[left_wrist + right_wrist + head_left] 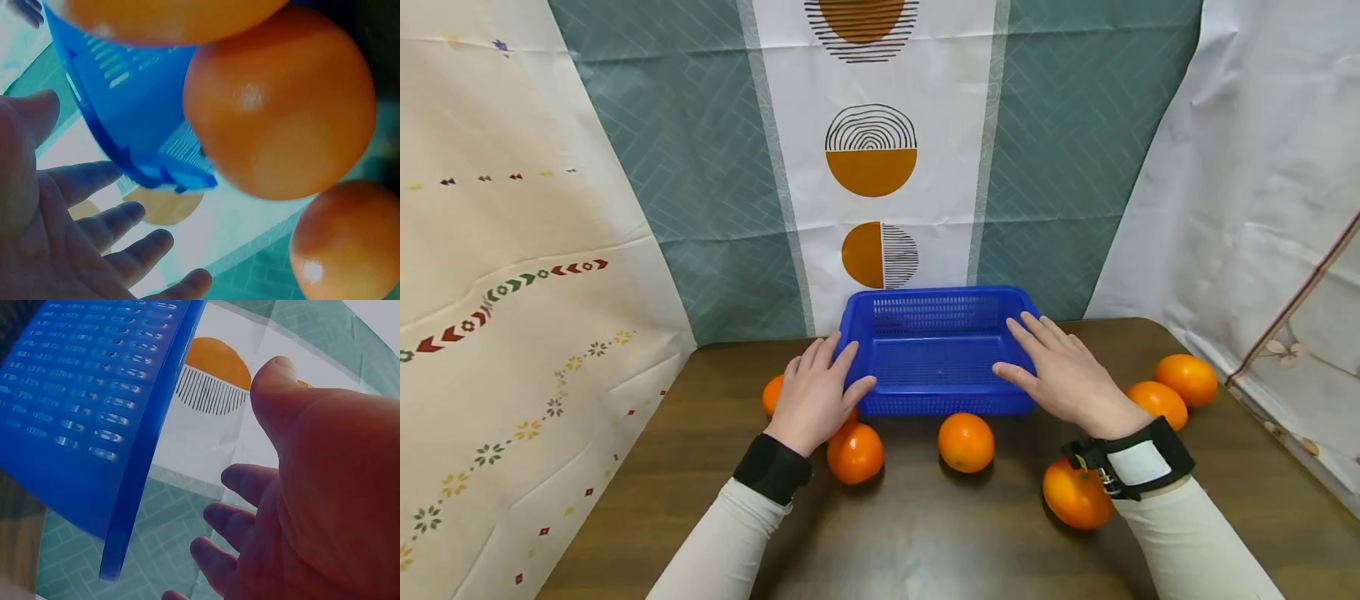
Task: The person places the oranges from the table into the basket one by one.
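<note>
A blue plastic basket (pixel 936 400) with slotted sides stands at the back of the table, nothing inside it. My left hand (pixel 820 396) is over its left end, fingers spread and straight, holding nothing. On the other side, my right hand (pixel 1067 375) hovers by the basket's right rim with its fingers extended. The left wrist view has the left fingertips (pixel 159 240) near the basket's rim, with several oranges beside it. In the right wrist view the right palm (pixel 337 487) faces the basket wall (pixel 81 425), a gap between them.
One orange (pixel 855 452) lies by the left wrist, and another orange (pixel 772 395) is partly hidden behind that hand. In front of the basket is an orange (pixel 966 442). An orange (pixel 1077 495) sits under the right wrist; two more lie at the right edge (pixel 1185 380). Cloth hangs behind.
</note>
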